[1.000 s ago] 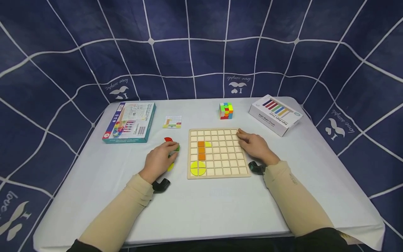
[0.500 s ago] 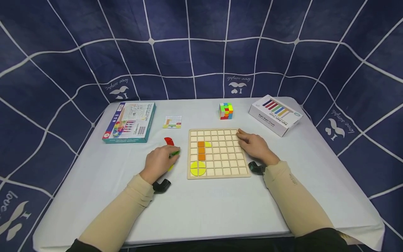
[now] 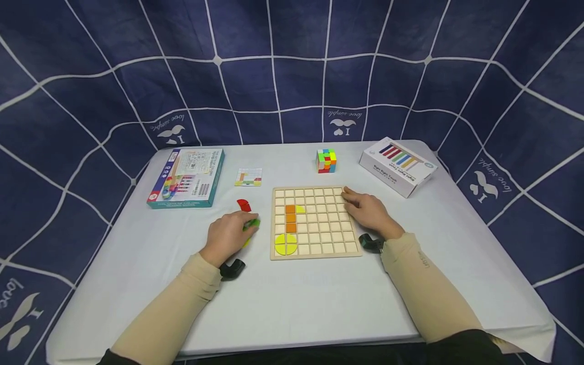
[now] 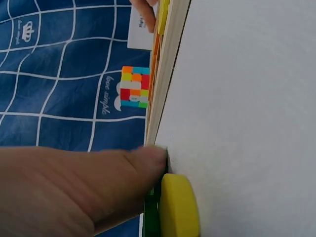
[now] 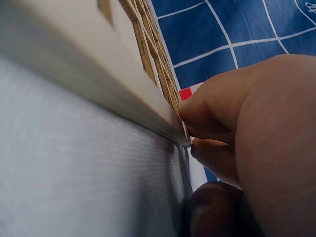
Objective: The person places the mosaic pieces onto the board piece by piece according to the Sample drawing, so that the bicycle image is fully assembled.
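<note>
My left hand point(image 3: 228, 235) is left of the wooden grid board, its thumb and fingers pinching a green piece point(image 3: 253, 222). In the left wrist view the thumb lies against this green piece point(image 4: 152, 212), and a thick yellow piece point(image 4: 180, 205) is beside it. Red pieces point(image 3: 244, 205) lie just beyond the fingers. My right hand point(image 3: 369, 213) holds the far right corner of the grid board point(image 3: 317, 257); the right wrist view shows fingertips at the board's corner point(image 5: 163, 118). Orange squares point(image 3: 290, 218), a yellow quarter piece point(image 3: 300, 209) and a yellow circle of quarter pieces point(image 3: 286, 244) sit on the board.
A small pattern card point(image 3: 248, 177) lies behind the left hand. Further left is a teal-edged flat box point(image 3: 187, 177). At the back stand a colored puzzle cube point(image 3: 326, 161) and a white box with colored stripes point(image 3: 398, 166). A white cloth point(image 3: 292, 304) covers the table.
The left fingers shift the green piece, which tilts and then shows its face again. The red pieces have come further into sight. My right hand stays at the board's corner.
</note>
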Tool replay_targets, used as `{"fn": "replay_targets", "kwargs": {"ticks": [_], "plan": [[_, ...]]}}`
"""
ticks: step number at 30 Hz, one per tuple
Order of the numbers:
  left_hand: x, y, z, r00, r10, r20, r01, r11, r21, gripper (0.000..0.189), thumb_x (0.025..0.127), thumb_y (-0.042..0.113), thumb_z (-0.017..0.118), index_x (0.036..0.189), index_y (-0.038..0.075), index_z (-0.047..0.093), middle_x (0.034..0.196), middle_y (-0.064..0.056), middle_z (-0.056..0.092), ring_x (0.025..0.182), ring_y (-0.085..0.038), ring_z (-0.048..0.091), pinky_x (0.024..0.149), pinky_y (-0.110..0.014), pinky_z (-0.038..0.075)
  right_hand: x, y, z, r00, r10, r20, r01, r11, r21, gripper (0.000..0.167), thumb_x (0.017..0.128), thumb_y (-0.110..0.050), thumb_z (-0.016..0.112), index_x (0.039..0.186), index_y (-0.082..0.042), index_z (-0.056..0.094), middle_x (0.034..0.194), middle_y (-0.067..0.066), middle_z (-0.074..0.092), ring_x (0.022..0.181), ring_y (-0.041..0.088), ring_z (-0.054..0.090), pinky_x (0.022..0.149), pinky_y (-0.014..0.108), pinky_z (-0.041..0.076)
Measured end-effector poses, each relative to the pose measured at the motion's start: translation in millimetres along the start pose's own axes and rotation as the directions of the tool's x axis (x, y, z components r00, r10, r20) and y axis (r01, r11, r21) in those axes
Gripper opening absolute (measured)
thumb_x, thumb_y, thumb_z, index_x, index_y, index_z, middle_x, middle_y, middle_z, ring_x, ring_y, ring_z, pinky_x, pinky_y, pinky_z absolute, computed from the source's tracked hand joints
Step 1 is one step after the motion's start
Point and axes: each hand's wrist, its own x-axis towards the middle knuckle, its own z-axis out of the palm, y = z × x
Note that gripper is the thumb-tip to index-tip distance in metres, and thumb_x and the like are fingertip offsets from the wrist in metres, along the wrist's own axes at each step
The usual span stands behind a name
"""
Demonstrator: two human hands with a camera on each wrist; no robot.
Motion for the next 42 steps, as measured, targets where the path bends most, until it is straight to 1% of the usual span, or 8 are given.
{"fn": "replay_targets", "kwargs": {"ticks": [6, 12, 19, 22, 26, 32, 36, 42], "plan": [[0.1, -2.3, 1.1, 1.0, 0.007, -0.01, -0.008, 1.0, -0.028, 0.03, 0.085, 0.031, 0.085, 0.112, 0.018, 0.081, 0.111, -0.003, 0.078, 0.093, -0.024, 0.072, 0.066, -0.037, 0.054, -0.1, -1.2, -0.6, 1.0, 0.008, 0.002, -0.008, 1.0, -0.001, 0.05, 0.106, -0.03, 0.053, 0.153, -0.013, 0.049, 0.164, 0.0, 0.036, 0.151, 0.034, 0.035, 0.12, 0.055, 0.029], [1.1, -3.7, -0.5, 0.999, 0.026, 0.034, -0.025, 0.999, -0.024, 0.025, 0.087, 0.024, 0.083, 0.112, 0.017, 0.081, 0.117, -0.003, 0.076, 0.104, -0.026, 0.072, 0.075, -0.043, 0.058, -0.5, -0.6, -0.2, 1.0, 0.008, -0.001, -0.008, 1.0, 0.006, 0.05, 0.106, -0.03, 0.053, 0.152, -0.013, 0.049, 0.164, 0.0, 0.037, 0.151, 0.034, 0.035, 0.121, 0.056, 0.029], [1.7, -8.5, -3.5, 0.998, 0.032, 0.056, -0.033, 0.999, 0.009, 0.03, 0.089, 0.027, 0.082, 0.116, 0.017, 0.08, 0.123, -0.005, 0.074, 0.111, -0.028, 0.071, 0.081, -0.047, 0.058, 0.1, -0.4, -0.6, 1.0, 0.008, 0.002, -0.008, 1.0, -0.001, 0.05, 0.106, -0.028, 0.053, 0.153, -0.012, 0.049, 0.164, 0.0, 0.036, 0.151, 0.035, 0.035, 0.121, 0.056, 0.028], [2.0, -9.9, -3.6, 0.998, 0.04, 0.054, -0.041, 0.999, 0.015, 0.029, 0.089, 0.026, 0.082, 0.116, 0.016, 0.08, 0.12, -0.006, 0.075, 0.106, -0.028, 0.071, 0.079, -0.045, 0.058, 0.8, -0.2, -0.6, 1.0, 0.007, 0.002, -0.007, 1.0, -0.005, 0.05, 0.106, -0.028, 0.052, 0.153, -0.012, 0.048, 0.165, 0.001, 0.036, 0.151, 0.035, 0.035, 0.121, 0.056, 0.028], [2.6, -8.8, -2.0, 0.997, 0.057, 0.053, -0.058, 0.998, 0.015, 0.029, 0.089, 0.028, 0.082, 0.117, 0.017, 0.08, 0.114, -0.004, 0.075, 0.097, -0.025, 0.071, 0.07, -0.038, 0.055, 0.1, 0.0, -0.8, 1.0, 0.01, 0.002, -0.01, 1.0, -0.001, 0.05, 0.106, -0.029, 0.053, 0.153, -0.013, 0.049, 0.165, 0.0, 0.036, 0.151, 0.034, 0.035, 0.121, 0.055, 0.028], [1.1, -1.5, 1.1, 0.997, 0.072, 0.019, -0.071, 0.997, -0.033, 0.027, 0.09, 0.031, 0.081, 0.114, 0.019, 0.081, 0.111, 0.0, 0.074, 0.098, -0.022, 0.071, 0.072, -0.036, 0.055, 1.0, 3.0, 0.8, 1.0, 0.009, -0.011, -0.009, 1.0, 0.0, 0.048, 0.106, -0.026, 0.052, 0.152, -0.013, 0.05, 0.164, -0.001, 0.037, 0.151, 0.034, 0.036, 0.121, 0.055, 0.029], [-1.2, 8.0, 2.5, 0.991, 0.134, 0.0, -0.133, 0.989, -0.071, 0.025, 0.089, 0.03, 0.082, 0.112, 0.02, 0.082, 0.11, 0.004, 0.074, 0.096, -0.02, 0.071, 0.071, -0.035, 0.055, 2.8, 5.5, 2.7, 1.0, 0.007, -0.021, -0.008, 1.0, -0.003, 0.047, 0.106, -0.025, 0.052, 0.152, -0.014, 0.051, 0.163, -0.002, 0.038, 0.151, 0.033, 0.037, 0.12, 0.054, 0.03], [-4.2, 22.9, 6.5, 0.977, 0.213, 0.013, -0.211, 0.973, -0.099, 0.024, 0.089, 0.028, 0.083, 0.111, 0.021, 0.082, 0.108, 0.008, 0.073, 0.1, -0.013, 0.07, 0.074, -0.029, 0.055, 4.2, 4.5, 3.6, 1.0, 0.015, -0.026, -0.015, 1.0, 0.011, 0.047, 0.106, -0.025, 0.052, 0.151, -0.013, 0.051, 0.162, -0.002, 0.039, 0.15, 0.032, 0.038, 0.12, 0.054, 0.031]]}}
